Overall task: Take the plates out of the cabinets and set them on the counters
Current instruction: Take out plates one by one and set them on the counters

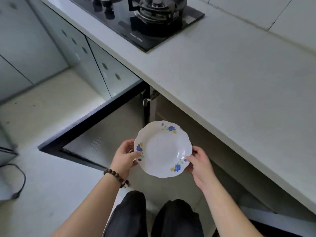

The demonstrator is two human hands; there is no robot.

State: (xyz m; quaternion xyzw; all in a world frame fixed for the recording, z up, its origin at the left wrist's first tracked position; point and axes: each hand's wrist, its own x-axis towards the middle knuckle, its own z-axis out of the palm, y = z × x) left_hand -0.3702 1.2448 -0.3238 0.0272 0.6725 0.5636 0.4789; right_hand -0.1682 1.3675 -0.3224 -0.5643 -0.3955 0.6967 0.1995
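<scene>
A white plate (163,148) with a scalloped rim and blue and yellow flowers hangs level in the air, below the counter edge and in front of the open cabinet (172,117). My left hand (125,155) grips its left rim, thumb on top. My right hand (199,162) pinches the right rim, thumb on the flower print. The cabinet's inside is dark and its contents are hidden.
The white counter (230,74) runs diagonally from top left to bottom right. A black glass gas hob (145,19) sits in it at the top. The open cabinet door (95,124) juts out to the left. A black cable (18,182) lies on the floor at left.
</scene>
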